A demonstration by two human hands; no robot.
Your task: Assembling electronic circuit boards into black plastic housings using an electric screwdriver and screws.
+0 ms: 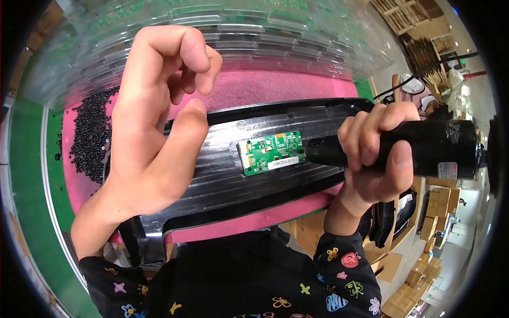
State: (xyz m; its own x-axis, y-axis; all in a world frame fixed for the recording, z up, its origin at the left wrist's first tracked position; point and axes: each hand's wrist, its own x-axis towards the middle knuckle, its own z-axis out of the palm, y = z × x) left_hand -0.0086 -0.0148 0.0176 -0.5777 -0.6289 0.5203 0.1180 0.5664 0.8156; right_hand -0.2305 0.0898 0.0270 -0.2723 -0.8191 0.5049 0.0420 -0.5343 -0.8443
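Note:
My right hand point(377, 143) is wrapped around a black electric screwdriver point(440, 148), held almost level. The screwdriver's narrow end reaches the right edge of a green circuit board point(271, 153); whether the bit touches a screw there cannot be made out. The board, with a white connector along its left side and a white label, lies in a long glossy black plastic housing point(212, 183). Raised above the housing's left part, my left hand point(164, 106) has curled fingers with the thumb apart from them. Nothing shows between them, though the palm side is partly hidden.
A heap of small black screws point(91, 138) lies at the left of the pink mat point(254, 85). Stacked clear plastic trays point(249, 37) rise behind it. Cardboard boxes point(440, 212) stand at the right, where a cable point(424, 74) runs and another person point(416, 95) is partly visible.

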